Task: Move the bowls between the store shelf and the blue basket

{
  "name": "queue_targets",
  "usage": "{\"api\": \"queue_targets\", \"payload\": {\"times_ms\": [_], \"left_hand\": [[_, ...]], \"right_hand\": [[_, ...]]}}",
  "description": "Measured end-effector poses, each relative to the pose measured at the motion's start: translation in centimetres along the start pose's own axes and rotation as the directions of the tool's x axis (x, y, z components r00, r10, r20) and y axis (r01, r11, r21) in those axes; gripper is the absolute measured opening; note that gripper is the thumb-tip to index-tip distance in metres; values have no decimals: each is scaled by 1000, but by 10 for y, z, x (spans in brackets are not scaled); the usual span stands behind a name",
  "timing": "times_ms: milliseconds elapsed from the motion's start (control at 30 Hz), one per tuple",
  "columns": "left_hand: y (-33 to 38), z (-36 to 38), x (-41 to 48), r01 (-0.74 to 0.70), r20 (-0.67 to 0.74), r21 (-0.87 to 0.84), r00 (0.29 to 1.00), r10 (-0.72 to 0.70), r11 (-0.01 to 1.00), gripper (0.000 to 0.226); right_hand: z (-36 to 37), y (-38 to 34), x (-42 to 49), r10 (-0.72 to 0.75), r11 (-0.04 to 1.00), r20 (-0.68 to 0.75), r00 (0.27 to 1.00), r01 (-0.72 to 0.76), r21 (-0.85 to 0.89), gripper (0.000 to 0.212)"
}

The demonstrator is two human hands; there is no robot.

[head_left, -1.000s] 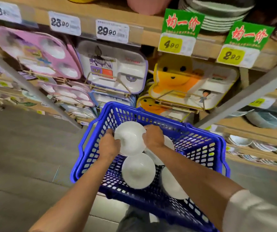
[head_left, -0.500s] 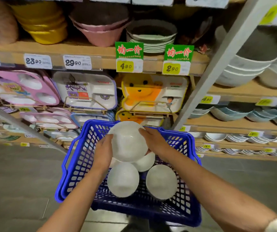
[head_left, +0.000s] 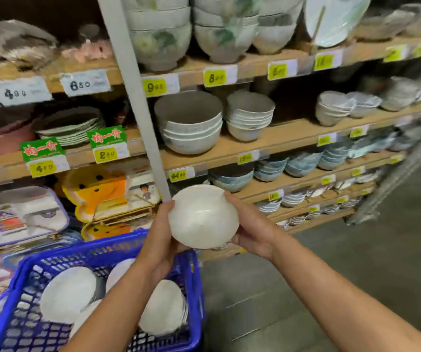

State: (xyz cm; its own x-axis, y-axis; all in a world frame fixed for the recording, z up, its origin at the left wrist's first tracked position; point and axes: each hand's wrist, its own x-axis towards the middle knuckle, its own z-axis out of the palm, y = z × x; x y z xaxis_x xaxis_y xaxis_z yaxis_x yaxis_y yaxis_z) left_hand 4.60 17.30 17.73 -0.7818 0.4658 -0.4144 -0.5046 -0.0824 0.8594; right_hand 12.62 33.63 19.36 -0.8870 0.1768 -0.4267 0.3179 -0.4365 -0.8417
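Note:
A white bowl point(head_left: 203, 217) is held upside down in the air between both hands, above and to the right of the blue basket point(head_left: 29, 270). My left hand point(head_left: 160, 237) grips its left side and my right hand point(head_left: 251, 228) grips its right side. Several more white bowls lie upside down in the basket, among them one at the left point(head_left: 68, 293) and one at the right point(head_left: 163, 306). The wooden store shelf point(head_left: 278, 137) with stacks of grey and white bowls point(head_left: 191, 123) runs across the view behind the held bowl.
A grey metal upright point(head_left: 138, 97) slants down in front of the shelves to just left of the held bowl. Divided children's plates point(head_left: 102, 191) stand at the lower left. Blue-patterned bowls point(head_left: 303, 162) fill the lower shelves on the right. Grey floor point(head_left: 356, 262) lies to the right.
Both hands have lifted the white bowl out of the basket, up and to the right toward the shelves. The view has swung up and to the right.

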Motion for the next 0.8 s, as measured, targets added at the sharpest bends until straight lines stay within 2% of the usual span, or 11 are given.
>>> {"api": "queue_targets", "payload": {"times_ms": [100,233,333,400,633,800], "left_hand": [[-12,76,-6,10,76,15,997,-11,1000,41],[-28,160,-10,0,162,57,987,-9,998,29],[-35,214,-10,-16,242,97,970,-8,995,34],[-37,244,-6,-26,247,111,969,-2,993,35],[-34,333,43,-43,267,195,964,-11,980,20],[-26,388,104,-42,300,200,954,-20,979,34]], "right_hand": [[-61,-16,-34,-78,995,-83,994,83,64,31],[-135,-36,-76,-131,985,-208,969,150,82,29],[-179,-54,-98,-168,979,-294,941,193,60,26],[-203,-65,-105,-173,975,-360,917,211,67,24],[-276,-107,-92,-169,955,-507,845,267,127,19],[-327,-151,-57,-183,937,-543,819,312,154,27]]}}
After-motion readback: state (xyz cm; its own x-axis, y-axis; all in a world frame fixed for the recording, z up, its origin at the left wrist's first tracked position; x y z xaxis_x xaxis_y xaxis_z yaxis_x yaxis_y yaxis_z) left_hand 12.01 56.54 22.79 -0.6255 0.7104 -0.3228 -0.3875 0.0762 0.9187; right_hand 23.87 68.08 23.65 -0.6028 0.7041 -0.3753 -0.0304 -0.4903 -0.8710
